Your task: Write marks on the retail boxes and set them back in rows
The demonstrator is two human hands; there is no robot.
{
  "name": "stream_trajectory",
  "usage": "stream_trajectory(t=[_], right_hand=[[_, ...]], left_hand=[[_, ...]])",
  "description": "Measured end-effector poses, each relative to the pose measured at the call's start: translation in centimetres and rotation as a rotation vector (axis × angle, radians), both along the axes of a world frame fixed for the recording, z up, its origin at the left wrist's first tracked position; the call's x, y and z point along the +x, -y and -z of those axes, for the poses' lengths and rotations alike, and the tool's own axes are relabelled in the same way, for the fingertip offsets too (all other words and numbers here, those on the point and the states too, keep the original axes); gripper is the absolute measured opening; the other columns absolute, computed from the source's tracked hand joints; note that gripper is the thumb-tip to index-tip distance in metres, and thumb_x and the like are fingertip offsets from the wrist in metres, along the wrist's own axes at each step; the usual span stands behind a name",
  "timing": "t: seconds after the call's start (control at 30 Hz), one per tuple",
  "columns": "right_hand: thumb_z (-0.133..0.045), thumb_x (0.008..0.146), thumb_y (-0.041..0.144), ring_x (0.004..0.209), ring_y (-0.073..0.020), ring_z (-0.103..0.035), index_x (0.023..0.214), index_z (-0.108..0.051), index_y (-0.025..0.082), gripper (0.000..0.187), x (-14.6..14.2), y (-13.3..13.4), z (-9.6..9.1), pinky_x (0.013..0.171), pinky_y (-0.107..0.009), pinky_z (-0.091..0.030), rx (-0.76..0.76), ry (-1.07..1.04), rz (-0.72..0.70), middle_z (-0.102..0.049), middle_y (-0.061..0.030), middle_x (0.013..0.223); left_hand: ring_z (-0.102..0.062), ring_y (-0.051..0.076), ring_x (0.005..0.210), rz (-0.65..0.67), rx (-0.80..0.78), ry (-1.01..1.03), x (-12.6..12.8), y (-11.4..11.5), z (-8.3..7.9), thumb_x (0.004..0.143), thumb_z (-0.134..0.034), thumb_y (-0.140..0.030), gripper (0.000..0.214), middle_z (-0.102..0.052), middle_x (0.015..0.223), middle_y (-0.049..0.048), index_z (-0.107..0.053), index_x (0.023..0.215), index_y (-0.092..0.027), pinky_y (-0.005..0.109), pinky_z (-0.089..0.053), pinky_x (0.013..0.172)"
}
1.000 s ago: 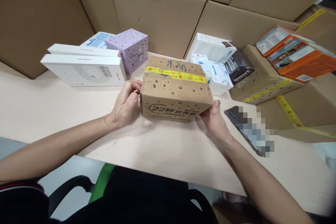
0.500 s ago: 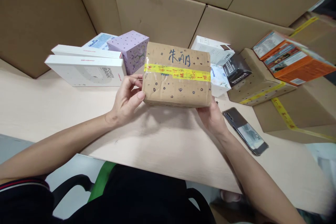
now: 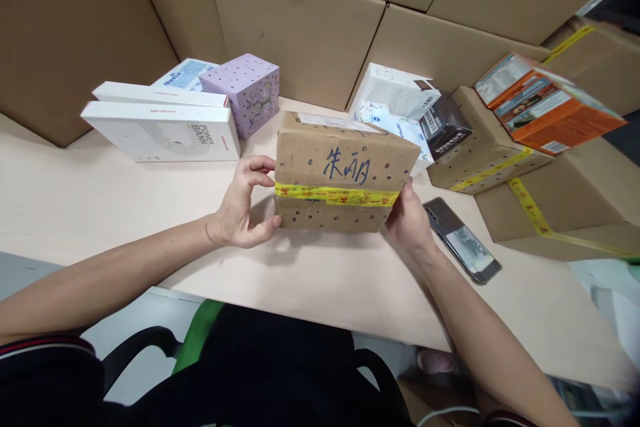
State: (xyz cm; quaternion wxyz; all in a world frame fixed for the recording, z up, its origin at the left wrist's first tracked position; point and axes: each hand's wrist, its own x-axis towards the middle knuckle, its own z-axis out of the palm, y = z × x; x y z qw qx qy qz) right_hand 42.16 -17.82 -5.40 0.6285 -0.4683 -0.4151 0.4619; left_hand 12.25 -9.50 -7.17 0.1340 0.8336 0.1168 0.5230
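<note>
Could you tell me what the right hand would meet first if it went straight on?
The right hand is against the taped cardboard box, so that comes first; past its end, probably the blue-patterned white pack, though depth is unclear.

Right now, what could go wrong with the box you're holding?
The brown box is held only at its ends by the left hand and right hand, so it might slip onto the table. The phone lies close by the right hand and could get bumped.
</note>
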Motion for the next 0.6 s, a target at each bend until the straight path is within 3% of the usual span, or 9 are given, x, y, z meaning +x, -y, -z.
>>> stream_trajectory(t=[0.2, 0.4, 0.5, 0.6], right_hand=[[-0.063, 0.091, 0.057, 0.123, -0.0306, -0.068, 0.112, -0.068, 0.029, 0.036, 0.9, -0.1, 0.5, 0.098, -0.050, -0.059, -0.012, 0.218, -0.024, -0.077, -0.0058, 0.118], [-0.074, 0.083, 0.052, 0.101, -0.0250, -0.072, 0.101, -0.072, 0.026, 0.031, 2.0, -0.1, -0.3, 0.090, -0.042, -0.059, -0.005, 0.399, -0.051, -0.078, -0.0041, 0.104], [-0.072, 0.084, 0.049, 0.088, -0.0243, -0.071, 0.092, -0.072, 0.024, 0.026, 3.2, 0.3, -1.9, 0.083, -0.041, -0.058, -0.003, 0.685, 0.055, -0.077, -0.0048, 0.092], [-0.061, 0.091, 0.045, 0.080, -0.0260, -0.068, 0.098, -0.070, 0.021, 0.027, 4.9, 0.8, -3.4, 0.077, -0.042, -0.053, -0.116, 1.221, 0.211, -0.074, -0.0098, 0.091]], left_hand=[[-0.058, 0.026, 0.102, -0.067, 0.057, 0.037, 0.2, 0.7, -0.2, 0.075, -0.076, -0.048, 0.049, -0.055, 0.110, 0.0074, -0.051, 0.112, -0.027, 0.044, -0.053, 0.082], [-0.057, 0.019, 0.086, -0.110, 0.176, 0.017, 0.3, 1.0, -0.4, 0.071, -0.074, -0.030, 0.037, -0.054, 0.100, 0.0021, -0.050, 0.099, -0.028, 0.033, -0.049, 0.067], [-0.056, 0.018, 0.081, -0.106, 0.234, 0.049, 0.4, 1.1, -0.6, 0.070, -0.075, -0.023, 0.033, -0.054, 0.095, 0.0002, -0.050, 0.092, -0.027, 0.032, -0.046, 0.063], [-0.055, 0.017, 0.074, -0.150, 0.382, 0.041, 0.4, 1.1, -1.3, 0.068, -0.075, -0.019, 0.030, -0.055, 0.087, -0.0015, -0.051, 0.085, -0.028, 0.033, -0.043, 0.060]])
